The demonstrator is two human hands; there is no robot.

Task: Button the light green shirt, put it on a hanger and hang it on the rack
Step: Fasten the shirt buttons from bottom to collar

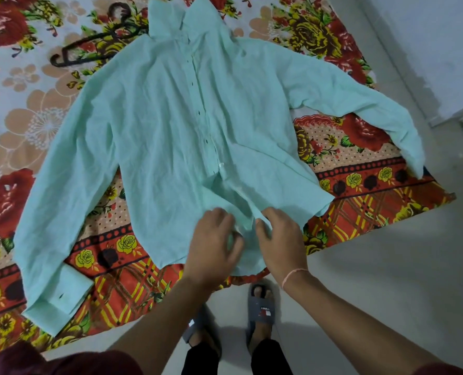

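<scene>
1. Floral bedsheet (49,117): spread flat on the floor, directly under the light green shirt and reaching out past it on all sides but the hem side.
2. Light green shirt (157,131): lay front up on the bedsheet, collar away from the person, both sleeves spread wide. The placket showed a row of dark, unfilled buttonholes from collar to waist, so most of the buttoning appeared not yet done.
3. Floor (387,266): pale and bare, below the shirt's hem and beyond its right-hand sleeve.
4. Hanger (89,47): dark, lying on the bedsheet just beside the shirt's left-hand shoulder, one end apparently tucked under the collar. It was not yet inside the shirt.
5. Left grip (214,244): a bare hand at the shirt's lower placket just above the hem, fingers curled, pinching the edge of the cloth.
6. Right grip (282,239): a bare hand just beside the left one, thumb and fingers pinching the opposite placket edge.
7. Slippers (263,309): grey, on the person's feet, on the floor below the shirt's hem.
8. Button (221,165): pale, on the placket above both hands, seemingly unfastened.
9. Rack: not in view. Judged progress: early, with the lowest button in hand and hangering and hanging left.
</scene>
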